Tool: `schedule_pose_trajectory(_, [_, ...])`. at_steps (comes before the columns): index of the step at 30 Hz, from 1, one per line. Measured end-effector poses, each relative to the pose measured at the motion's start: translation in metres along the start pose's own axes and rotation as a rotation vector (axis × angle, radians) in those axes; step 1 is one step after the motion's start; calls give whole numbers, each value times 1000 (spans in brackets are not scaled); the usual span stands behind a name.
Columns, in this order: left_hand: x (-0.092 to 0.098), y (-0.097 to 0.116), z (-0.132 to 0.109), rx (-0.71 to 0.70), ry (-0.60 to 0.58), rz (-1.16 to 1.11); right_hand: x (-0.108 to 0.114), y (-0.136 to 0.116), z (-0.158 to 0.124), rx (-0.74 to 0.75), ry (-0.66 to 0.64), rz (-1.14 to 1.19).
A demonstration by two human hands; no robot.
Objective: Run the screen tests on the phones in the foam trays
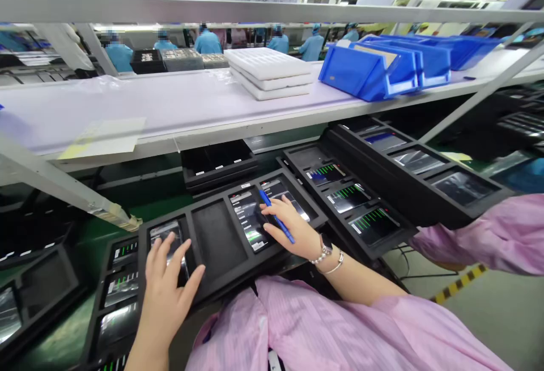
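A black foam tray lies in front of me, with phones in several slots and one bare slot in its middle. My left hand is spread over the phone in the leftmost slot, fingertips on or just above its screen. Between the fingers of my right hand is a blue pen, slanting across the hand. That hand is over the two right-hand phones; the nearer one shows a lit screen with lines of text. Whether the pen touches a screen, I cannot tell.
More phone trays stand left and right. Above runs a white shelf with stacked white foam and blue bins. A pink sleeve reaches in at the right. People in blue sit farther back.
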State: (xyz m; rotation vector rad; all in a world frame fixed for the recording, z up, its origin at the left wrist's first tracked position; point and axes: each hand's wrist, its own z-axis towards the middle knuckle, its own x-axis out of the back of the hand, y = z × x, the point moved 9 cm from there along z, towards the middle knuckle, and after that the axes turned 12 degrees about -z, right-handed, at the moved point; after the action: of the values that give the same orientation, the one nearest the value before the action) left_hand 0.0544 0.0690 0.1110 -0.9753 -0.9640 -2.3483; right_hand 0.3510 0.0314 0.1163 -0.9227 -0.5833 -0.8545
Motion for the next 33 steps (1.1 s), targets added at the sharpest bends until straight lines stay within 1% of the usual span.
schedule_pose_trajectory(3, [-11, 7, 3, -47, -39, 6, -14, -2, -4, 39, 38, -45])
schedule_pose_trajectory(6, [-12, 10, 4, -72, -48, 11, -19, -6, -5, 83, 64, -95])
schedule_pose_trajectory(13, [-9, 13, 4, -37, -41, -36, -13, -11, -3, 89, 101, -99])
schedule_pose_trajectory(19, [-9, 15, 4, -74, -46, -29, -10, -12, -3, 98, 117, -87])
schedule_pose_trajectory(24, [-8, 15, 5, -48, -61, -50, -11, -11, -4, 108, 112, -91])
schedule_pose_trajectory(33, [-8, 12, 4, -71, -40, -34, -5, -12, -9, 138, 183, -63])
